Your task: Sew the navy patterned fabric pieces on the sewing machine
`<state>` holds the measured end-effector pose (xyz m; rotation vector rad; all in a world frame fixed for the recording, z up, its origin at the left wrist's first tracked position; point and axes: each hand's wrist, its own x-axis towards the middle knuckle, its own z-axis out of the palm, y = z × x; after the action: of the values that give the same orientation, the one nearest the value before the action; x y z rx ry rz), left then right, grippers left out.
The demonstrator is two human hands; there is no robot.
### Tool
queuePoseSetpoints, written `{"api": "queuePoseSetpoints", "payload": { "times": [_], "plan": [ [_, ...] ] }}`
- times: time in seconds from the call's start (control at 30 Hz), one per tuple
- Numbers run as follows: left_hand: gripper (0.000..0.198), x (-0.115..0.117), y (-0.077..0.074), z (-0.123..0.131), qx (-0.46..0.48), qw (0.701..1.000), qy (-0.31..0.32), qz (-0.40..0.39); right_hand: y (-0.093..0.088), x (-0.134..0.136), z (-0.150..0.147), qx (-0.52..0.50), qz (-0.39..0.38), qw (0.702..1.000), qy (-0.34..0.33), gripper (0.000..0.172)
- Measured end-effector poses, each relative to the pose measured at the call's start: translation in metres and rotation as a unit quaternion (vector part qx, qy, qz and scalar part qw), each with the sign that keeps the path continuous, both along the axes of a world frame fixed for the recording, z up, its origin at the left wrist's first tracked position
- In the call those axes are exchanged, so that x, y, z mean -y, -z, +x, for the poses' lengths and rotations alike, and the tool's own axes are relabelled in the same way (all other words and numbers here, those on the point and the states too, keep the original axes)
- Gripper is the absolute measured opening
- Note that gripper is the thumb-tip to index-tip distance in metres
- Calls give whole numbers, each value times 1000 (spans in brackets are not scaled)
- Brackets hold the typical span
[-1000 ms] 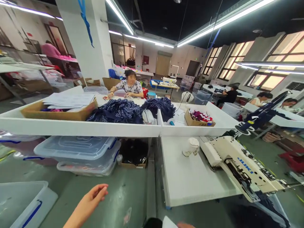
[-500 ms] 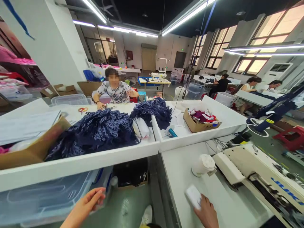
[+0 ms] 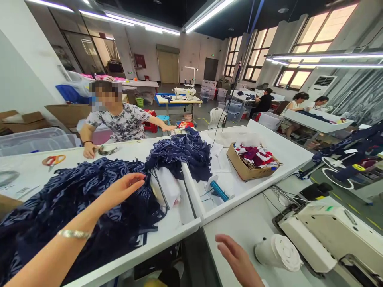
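My left hand [image 3: 124, 188] is stretched out with open fingers just over a big pile of dark blue patterned fabric [image 3: 74, 203] in a white tray table [image 3: 167, 235]. A bracelet shows on that wrist. My right hand [image 3: 235, 255] hovers open and empty above the white sewing table [image 3: 242, 223], a little left of a white cup lying on its side [image 3: 277, 253]. A second dark blue fabric heap [image 3: 182, 153] lies further back. The cream sewing machine [image 3: 332, 235] stands at the right.
A person sits across the table, hands on its far edge, near orange scissors [image 3: 53, 160]. A cardboard box of coloured scraps [image 3: 251, 159] and a blue thread spool [image 3: 218, 190] lie in the right tray. Other people work at tables at the back right.
The view has moved closer and higher over the tray. My left hand rose from below the tray edge to above the fabric. The white object under my right hand is gone; the hand is open.
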<state>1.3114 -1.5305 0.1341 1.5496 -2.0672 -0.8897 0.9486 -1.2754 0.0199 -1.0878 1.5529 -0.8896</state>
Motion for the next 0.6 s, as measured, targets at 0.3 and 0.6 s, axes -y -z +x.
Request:
{"api": "queuePoseSetpoints", "payload": {
  "times": [0.3, 0.6],
  "plan": [
    [104, 200, -3, -46, 103, 976, 184, -54, -14, 246, 83, 189, -3, 982, -8, 68],
    [73, 379, 60, -118, 128, 982, 122, -68, 66, 398, 130, 231, 60, 969, 61, 95]
  ]
}}
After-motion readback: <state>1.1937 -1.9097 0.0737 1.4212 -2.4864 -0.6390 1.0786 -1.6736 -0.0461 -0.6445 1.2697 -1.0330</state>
